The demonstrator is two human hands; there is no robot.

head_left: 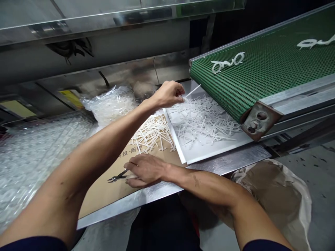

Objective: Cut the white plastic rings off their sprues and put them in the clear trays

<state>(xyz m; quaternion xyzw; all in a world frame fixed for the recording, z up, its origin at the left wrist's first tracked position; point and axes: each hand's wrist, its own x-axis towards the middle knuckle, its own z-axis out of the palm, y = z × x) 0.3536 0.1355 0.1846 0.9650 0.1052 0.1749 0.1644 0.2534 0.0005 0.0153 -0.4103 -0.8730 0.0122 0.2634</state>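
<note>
My left hand (170,94) is stretched over the far left corner of a white tray (206,153). Its fingers pinch a thin white plastic stick (193,91) that points up toward the conveyor. Inside the tray lies a heap of small white plastic parts (201,118), some with rings. Nearer to me, my right hand (146,170) is closed around cutting nippers (117,176). Their jaws point left, just above the brown cardboard (104,193). Loose white plastic sticks (154,134) are piled on the cardboard between my hands.
A green conveyor belt (264,66) slopes down to the tray, carrying white ringed pieces (228,62). A clear bag of white parts (112,104) stands behind my left forearm. Bubble wrap (39,153) covers the left side. A large sack (285,188) stands below the metal table edge (230,162).
</note>
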